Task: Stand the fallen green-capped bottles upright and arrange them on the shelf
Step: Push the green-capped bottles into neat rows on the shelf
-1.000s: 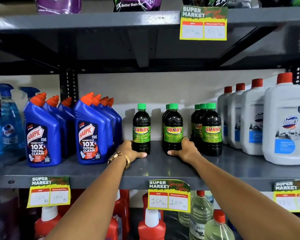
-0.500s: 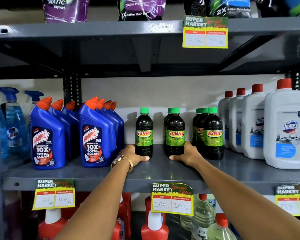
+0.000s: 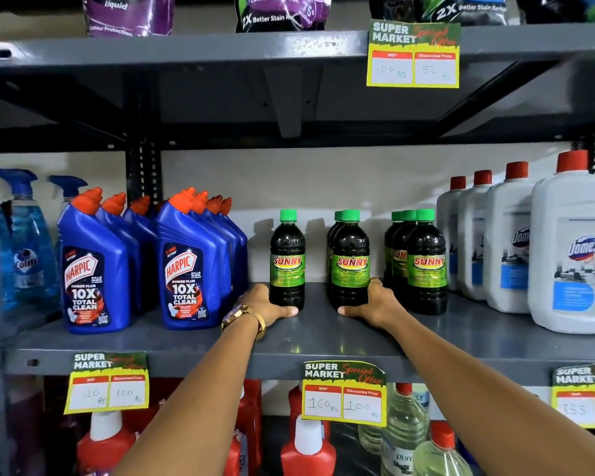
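Several dark bottles with green caps and green "SUNNY" labels stand upright on the grey middle shelf (image 3: 310, 338). The left bottle (image 3: 287, 259) stands alone. My left hand (image 3: 265, 305) wraps its base from the left, thumb along the front. A middle pair stands one behind the other; my right hand (image 3: 375, 304) grips the base of the front one (image 3: 350, 261) from the right. Three more bottles (image 3: 426, 262) stand in a row just right of that hand. No bottle lies on its side.
Blue Harpic bottles (image 3: 189, 269) crowd the shelf close to my left hand. White Domex jugs (image 3: 571, 255) fill the right end. Blue spray bottles (image 3: 28, 242) sit far left. An upper shelf (image 3: 220, 46) holds pouches; price tags (image 3: 344, 393) hang off the shelf edge.
Both hands keep their hold on the same bottle bases. The view has dropped slightly in frame as my head tilted up; the bottles have barely shifted.
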A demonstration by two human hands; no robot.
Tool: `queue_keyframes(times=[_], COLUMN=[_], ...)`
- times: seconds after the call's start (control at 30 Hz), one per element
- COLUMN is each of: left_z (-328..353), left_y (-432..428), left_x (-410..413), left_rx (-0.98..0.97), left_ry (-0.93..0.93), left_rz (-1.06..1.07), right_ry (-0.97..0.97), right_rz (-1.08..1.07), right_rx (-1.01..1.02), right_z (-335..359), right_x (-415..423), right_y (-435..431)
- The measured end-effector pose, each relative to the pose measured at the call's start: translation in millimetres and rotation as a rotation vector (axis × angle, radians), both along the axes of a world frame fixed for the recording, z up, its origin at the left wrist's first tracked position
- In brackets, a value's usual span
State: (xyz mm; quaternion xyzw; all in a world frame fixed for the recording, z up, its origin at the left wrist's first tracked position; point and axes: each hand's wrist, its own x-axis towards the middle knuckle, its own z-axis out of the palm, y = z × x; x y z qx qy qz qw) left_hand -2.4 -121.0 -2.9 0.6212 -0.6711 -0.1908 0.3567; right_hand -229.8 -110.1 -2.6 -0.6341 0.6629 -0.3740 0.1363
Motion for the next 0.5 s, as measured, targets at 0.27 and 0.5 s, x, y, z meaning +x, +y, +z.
queue_keyframes(times=[0.27, 0.5], left_z=[9.2, 7.3], left_y=[28.9, 74.4], left_x=[-8.9, -37.1], left_rx=[0.102, -0.274], left_ry=[-0.347, -0.452], left_rz=[0.105, -0.3], right_ry=[-0.243, -0.345], right_rz=[0.02, -0.192], right_rx=[-0.139, -0.714], right_z=[8.3, 24.6], right_x=[-12.3, -53.4], right_y=[17.7, 52.3])
